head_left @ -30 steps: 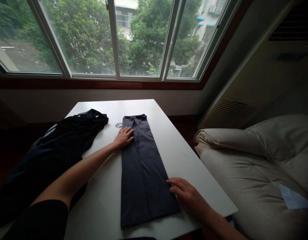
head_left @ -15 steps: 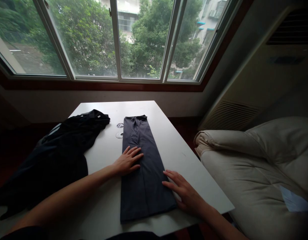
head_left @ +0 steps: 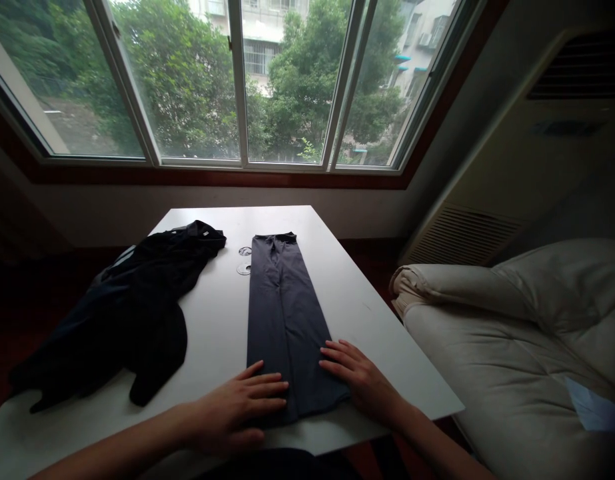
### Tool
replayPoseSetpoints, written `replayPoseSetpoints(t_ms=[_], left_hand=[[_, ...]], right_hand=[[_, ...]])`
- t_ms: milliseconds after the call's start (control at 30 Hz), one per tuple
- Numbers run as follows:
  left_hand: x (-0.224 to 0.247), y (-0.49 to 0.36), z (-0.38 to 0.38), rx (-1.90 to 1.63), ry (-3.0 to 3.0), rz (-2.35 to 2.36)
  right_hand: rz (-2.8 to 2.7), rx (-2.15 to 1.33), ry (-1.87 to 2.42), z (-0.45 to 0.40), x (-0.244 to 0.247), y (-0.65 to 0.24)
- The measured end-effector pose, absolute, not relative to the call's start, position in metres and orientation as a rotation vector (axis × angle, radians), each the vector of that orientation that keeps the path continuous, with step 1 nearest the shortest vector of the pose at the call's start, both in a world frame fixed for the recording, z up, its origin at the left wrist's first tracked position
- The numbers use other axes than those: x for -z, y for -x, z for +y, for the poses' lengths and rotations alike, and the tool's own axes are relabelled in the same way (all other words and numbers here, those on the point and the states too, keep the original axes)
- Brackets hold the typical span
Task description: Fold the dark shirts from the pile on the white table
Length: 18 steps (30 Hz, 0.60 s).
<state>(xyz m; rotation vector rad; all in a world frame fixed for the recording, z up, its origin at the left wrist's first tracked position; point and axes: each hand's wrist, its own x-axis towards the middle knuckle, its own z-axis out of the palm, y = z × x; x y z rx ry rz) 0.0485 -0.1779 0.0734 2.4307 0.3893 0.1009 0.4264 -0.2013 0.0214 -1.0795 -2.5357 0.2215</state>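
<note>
Dark grey trousers (head_left: 287, 313), folded lengthwise into a long strip, lie flat on the white table (head_left: 357, 333) with the waistband at the far end. My left hand (head_left: 237, 407) rests on the near left end of the trousers, palm down and fingers stretched out. On their near right edge lies my right hand (head_left: 360, 380), its fingers extended over the cloth. Neither hand grips anything. A pile of black clothing (head_left: 137, 313) spreads over the left side of the table and hangs past its edge.
Two small round black-and-white pieces, one a ring (head_left: 244, 269), lie left of the trousers. Beyond the table is a window (head_left: 282, 167). On the right stands a beige padded sofa (head_left: 477, 333) with a pale paper (head_left: 594, 407) on it.
My left hand has slid from the middle of the trousers toward their near end. My right hand has shifted slightly onto the right edge. The camera view has moved a little.
</note>
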Motion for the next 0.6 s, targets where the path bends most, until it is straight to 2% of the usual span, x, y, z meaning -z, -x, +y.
replayPoseSetpoints(t_ms=[133, 233, 600], left_hand=[[-0.071, -0.024, -0.166, -0.256, -2.471, 0.519], [-0.061, -0.017, -0.161, -0.191, -2.558, 0.638], [-0.044, -0.051, -0.154, -0.254, -2.774, 0.763]], right_hand=[[-2.5, -0.255, 1.034, -0.201, -0.017, -0.429], [-2.443, -0.318, 1.009, -0.202, -0.018, -0.427], [-2.071, -0.706, 1.062, -0.192, -0.048, -0.418]])
